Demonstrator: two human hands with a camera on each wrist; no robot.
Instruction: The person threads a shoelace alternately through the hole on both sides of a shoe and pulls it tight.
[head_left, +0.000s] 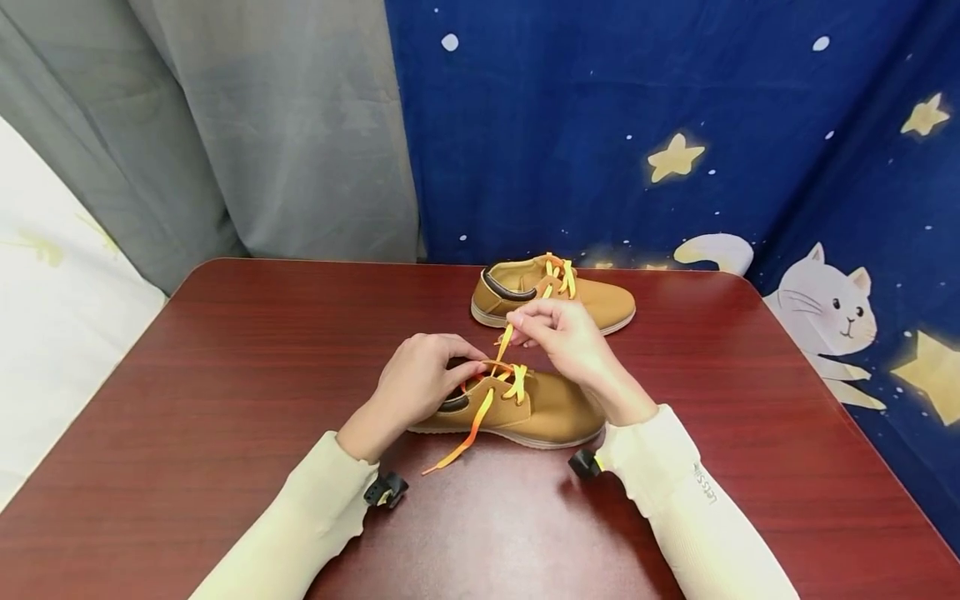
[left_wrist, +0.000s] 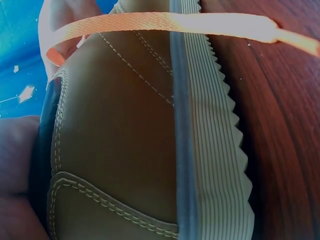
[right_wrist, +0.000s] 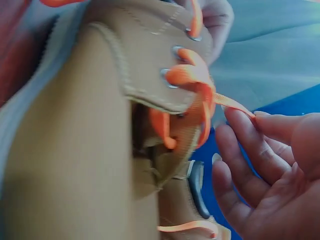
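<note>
A tan lace-up shoe (head_left: pixel 558 408) with yellow-orange laces lies on its sole on the table, toe to the right. At its opening, my left hand (head_left: pixel 423 375) grips the shoe's upper edge by the tongue, thumb and fingertips close together. My right hand (head_left: pixel 566 337) pinches one shoelace (head_left: pixel 504 343) between thumb and index finger, drawing it upward from the eyelets. In the right wrist view that lace (right_wrist: pixel 232 104) runs taut to the fingertips, the other fingers loosely bent. Another lace end (head_left: pixel 468 437) hangs over the near side onto the table.
A matching tan shoe (head_left: pixel 607 304) with tied laces stands behind, near the far edge of the reddish-brown table (head_left: pixel 300 308). A grey curtain (head_left: pixel 300 125) and a blue star-patterned curtain (head_left: pixel 555 125) hang beyond the table.
</note>
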